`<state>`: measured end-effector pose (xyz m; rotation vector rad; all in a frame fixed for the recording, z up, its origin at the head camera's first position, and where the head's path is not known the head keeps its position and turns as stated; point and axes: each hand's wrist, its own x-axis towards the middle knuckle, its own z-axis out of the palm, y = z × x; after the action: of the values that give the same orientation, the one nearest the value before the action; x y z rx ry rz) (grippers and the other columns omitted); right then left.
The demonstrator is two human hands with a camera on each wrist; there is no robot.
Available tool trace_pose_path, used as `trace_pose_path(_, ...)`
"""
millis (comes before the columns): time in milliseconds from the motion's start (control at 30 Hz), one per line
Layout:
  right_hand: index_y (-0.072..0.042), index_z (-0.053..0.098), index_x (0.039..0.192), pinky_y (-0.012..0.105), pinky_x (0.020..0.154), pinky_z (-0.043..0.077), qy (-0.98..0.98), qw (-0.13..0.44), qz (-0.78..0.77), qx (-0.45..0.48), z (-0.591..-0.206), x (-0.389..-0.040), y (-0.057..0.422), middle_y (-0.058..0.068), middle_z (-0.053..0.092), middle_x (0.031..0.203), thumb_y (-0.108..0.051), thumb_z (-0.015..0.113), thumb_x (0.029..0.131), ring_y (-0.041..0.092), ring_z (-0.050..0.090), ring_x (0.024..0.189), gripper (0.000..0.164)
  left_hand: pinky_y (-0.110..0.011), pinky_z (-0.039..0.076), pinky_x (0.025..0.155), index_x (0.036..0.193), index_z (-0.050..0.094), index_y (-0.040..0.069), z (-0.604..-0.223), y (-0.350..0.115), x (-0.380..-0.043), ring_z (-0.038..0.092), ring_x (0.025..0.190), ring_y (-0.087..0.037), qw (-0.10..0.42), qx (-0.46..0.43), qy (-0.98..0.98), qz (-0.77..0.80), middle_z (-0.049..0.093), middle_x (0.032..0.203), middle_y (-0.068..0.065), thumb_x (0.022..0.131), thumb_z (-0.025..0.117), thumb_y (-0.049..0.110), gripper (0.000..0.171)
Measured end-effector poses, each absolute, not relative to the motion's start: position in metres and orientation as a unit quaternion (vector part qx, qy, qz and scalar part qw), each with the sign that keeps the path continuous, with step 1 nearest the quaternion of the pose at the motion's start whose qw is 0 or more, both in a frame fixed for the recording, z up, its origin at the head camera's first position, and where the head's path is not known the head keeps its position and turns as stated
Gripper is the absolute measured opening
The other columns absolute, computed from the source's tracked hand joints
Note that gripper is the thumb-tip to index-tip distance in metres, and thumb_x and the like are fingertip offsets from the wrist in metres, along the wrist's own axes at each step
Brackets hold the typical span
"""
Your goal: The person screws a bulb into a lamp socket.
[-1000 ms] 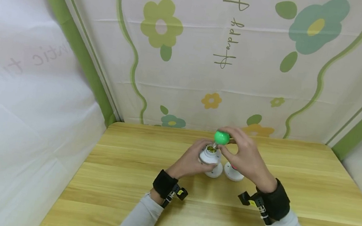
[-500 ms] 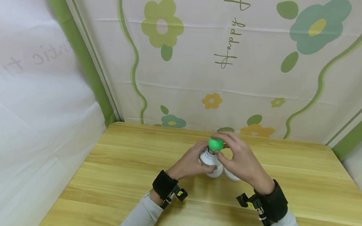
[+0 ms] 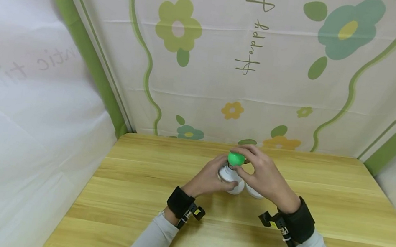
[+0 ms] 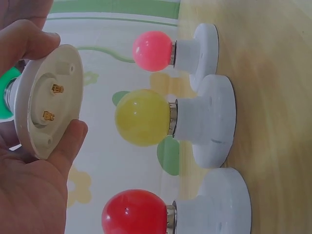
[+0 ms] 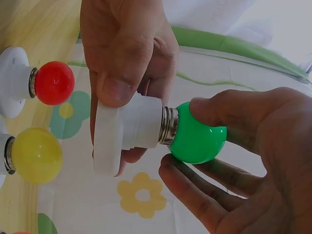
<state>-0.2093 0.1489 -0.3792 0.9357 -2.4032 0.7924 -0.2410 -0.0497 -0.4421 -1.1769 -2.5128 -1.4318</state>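
A white lamp holder [image 5: 108,141] hangs above the table in my left hand [image 3: 209,178], whose thumb and fingers grip its round base. Its hollow underside, with two brass contacts, shows in the left wrist view. My right hand [image 3: 268,177] pinches a small green light bulb [image 5: 202,139] between thumb and fingertips. The bulb's metal screw end sits at the mouth of the holder, with several threads still showing in the right wrist view. In the head view the fingers cover part of both things.
On the wooden table [image 3: 124,214] stand white holders with a pink bulb [image 4: 152,51], a yellow bulb [image 4: 144,117] and a red bulb [image 4: 134,214], in a row below the hands. A flower-printed cloth [image 3: 205,69] rises behind the table's back edge.
The right hand has brought the green bulb down and left, from above the open holder onto its mouth. In the last half second both hands have hardly moved.
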Motion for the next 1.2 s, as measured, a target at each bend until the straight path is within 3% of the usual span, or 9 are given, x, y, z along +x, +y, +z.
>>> trace_pose_path(367,-0.017,0.059,0.127,0.030,0.074,0.055,-0.876,0.243,0.258,0.327,-0.3790,-0.2076,0.1467,0.005,0.055,0.123,-0.027,0.078,0.082,0.012,0.061,0.091,0.050,-0.025,0.052,0.089,0.144,0.036,0.039,-0.4434,-0.0481,-0.2395,0.054,0.118,-0.013,0.005,-0.379,-0.801,-0.464,0.047,0.140,0.003,0.084,0.074,0.031,0.071)
trace_pose_path(600,-0.019,0.052,0.137,0.037,0.083,0.056,-0.887,0.233,0.235,0.322,-0.3761,-0.2065,0.1469,0.006,0.051,0.133,-0.036,0.076,0.083,0.020,0.062,0.108,0.062,-0.025,0.052,0.090,0.143,0.038,0.033,-0.4430,-0.0481,-0.2390,0.056,0.116,-0.013,0.005,-0.379,-0.802,-0.462,0.050,0.136,0.002,0.083,0.075,0.029,0.070)
trace_pose_path(700,-0.018,0.048,0.142,0.042,0.089,0.054,-0.884,0.224,0.236,0.335,-0.3767,-0.2064,0.1481,0.006,0.049,0.141,-0.032,0.074,0.084,0.025,0.058,0.119,0.065,-0.025,0.052,0.091,0.142,0.039,0.030,-0.4428,-0.0481,-0.2390,0.056,0.116,-0.012,0.006,-0.380,-0.801,-0.463,0.051,0.134,0.001,0.083,0.076,0.027,0.070)
trace_pose_path(900,-0.013,0.053,0.137,0.041,0.095,0.053,-0.871,0.215,0.246,0.366,-0.3792,-0.2066,0.1496,0.007,0.054,0.138,-0.013,0.067,0.087,0.024,0.056,0.124,0.052,-0.025,0.051,0.093,0.143,0.037,0.031,-0.4433,-0.0477,-0.2386,0.057,0.117,-0.011,0.012,-0.386,-0.797,-0.465,0.051,0.134,0.003,0.083,0.075,0.025,0.071)
trace_pose_path(1200,-0.010,0.056,0.135,0.039,0.090,0.055,-0.872,0.227,0.242,0.360,-0.3770,-0.2042,0.1491,0.010,0.058,0.133,-0.016,0.074,0.085,0.026,0.061,0.117,0.054,-0.025,0.052,0.092,0.143,0.039,0.031,-0.4423,-0.0480,-0.2376,0.056,0.116,-0.011,0.022,-0.388,-0.799,-0.459,0.052,0.134,0.002,0.083,0.075,0.027,0.070)
